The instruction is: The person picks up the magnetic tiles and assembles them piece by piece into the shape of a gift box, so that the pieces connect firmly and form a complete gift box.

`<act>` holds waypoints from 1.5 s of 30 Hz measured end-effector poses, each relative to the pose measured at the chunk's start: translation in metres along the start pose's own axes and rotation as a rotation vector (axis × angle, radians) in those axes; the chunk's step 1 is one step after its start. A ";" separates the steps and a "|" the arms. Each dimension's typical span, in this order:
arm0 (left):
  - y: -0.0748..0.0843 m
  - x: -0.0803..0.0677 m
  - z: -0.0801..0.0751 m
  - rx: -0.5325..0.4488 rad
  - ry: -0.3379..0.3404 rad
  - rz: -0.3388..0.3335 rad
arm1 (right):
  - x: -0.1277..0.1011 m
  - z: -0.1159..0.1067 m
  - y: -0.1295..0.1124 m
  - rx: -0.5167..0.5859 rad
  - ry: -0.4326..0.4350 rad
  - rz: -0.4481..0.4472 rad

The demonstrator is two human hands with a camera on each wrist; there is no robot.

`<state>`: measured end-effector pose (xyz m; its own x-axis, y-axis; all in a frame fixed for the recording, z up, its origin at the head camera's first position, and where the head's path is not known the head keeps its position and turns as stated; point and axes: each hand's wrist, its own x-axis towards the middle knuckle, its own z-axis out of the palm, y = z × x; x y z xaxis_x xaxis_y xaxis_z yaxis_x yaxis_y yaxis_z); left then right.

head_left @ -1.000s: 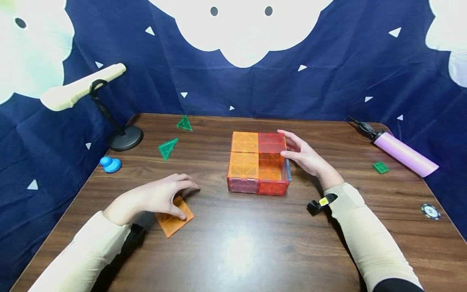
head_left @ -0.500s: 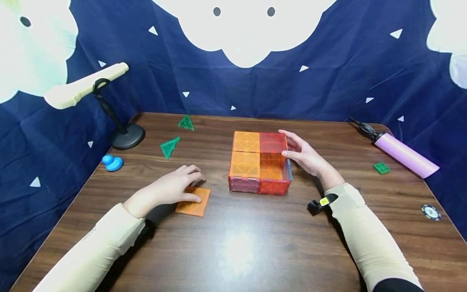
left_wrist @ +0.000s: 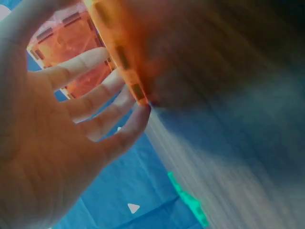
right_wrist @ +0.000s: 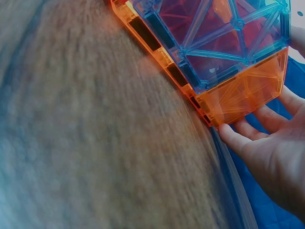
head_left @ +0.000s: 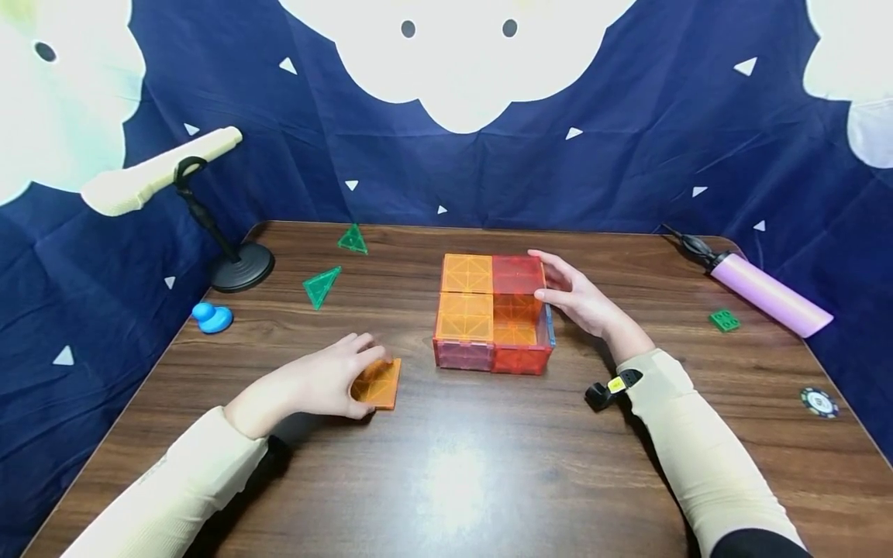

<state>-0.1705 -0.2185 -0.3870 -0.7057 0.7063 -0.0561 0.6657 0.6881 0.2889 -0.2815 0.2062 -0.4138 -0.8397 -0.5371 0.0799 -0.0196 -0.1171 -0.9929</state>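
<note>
My left hand point(head_left: 324, 380) grips an orange square magnetic tile point(head_left: 384, 386) at the table's left-centre, with the thumb at its near edge and the fingers across its far side. In the left wrist view, fingertips touch the orange tile's edge point(left_wrist: 125, 57). A low box of translucent magnetic tiles point(head_left: 466, 315) stands to the right. Its top has orange tiles and one red tile, while the front right section is uncovered. My right hand point(head_left: 582, 301) holds the box's back right part, thumb at the side. The right wrist view shows a blue tile point(right_wrist: 214, 52) on the box's side.
Two green triangular tiles point(head_left: 322, 287) lie back left, near a blue knob-like piece point(head_left: 212, 318) and a black stand point(head_left: 242, 267). To the right are a green block point(head_left: 724, 320), a poker chip point(head_left: 819, 402) and a lilac cylinder point(head_left: 770, 294).
My left hand has slid the orange tile right, turning it square to the box. Its thumb has shifted from the tile's top to the near edge. The right hand keeps its place.
</note>
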 end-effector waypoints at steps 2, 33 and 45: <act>-0.001 0.002 -0.004 -0.002 0.033 -0.022 | 0.000 0.000 0.000 0.000 0.001 0.002; 0.095 0.161 -0.021 -0.007 0.258 0.254 | 0.006 -0.001 0.001 0.073 0.013 0.029; 0.104 0.180 -0.018 0.013 0.248 0.292 | 0.002 -0.004 0.000 0.053 0.025 0.017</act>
<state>-0.2328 -0.0225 -0.3496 -0.5222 0.8120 0.2606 0.8492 0.4670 0.2464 -0.2853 0.2081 -0.4139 -0.8528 -0.5188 0.0598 0.0232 -0.1519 -0.9881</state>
